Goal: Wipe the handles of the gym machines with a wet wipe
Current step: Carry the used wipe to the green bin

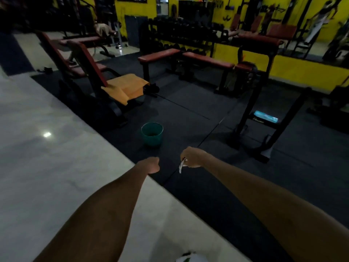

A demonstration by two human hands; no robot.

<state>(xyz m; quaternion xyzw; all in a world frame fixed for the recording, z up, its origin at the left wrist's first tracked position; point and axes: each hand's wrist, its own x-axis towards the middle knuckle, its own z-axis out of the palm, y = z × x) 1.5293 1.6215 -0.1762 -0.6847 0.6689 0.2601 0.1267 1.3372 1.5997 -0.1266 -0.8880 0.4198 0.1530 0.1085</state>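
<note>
My right hand [192, 157] pinches a small white wet wipe [181, 166] that dangles below its fingers, over the dark rubber floor. My left hand [153, 165] is stretched out beside it, fingers curled into a fist with nothing in it. Both hands hover just short of a teal bucket [152, 134] standing on the mat. A blue packet [265, 116] lies on the low shelf of a black machine frame [251, 103] to the right. No machine handle is near either hand.
An incline bench with a yellow towel [127, 87] stands to the left of the bucket. Red flat benches [207, 60] and a dumbbell rack [181, 33] lie farther back. White tiled floor [47, 148] borders the dark mat on the left.
</note>
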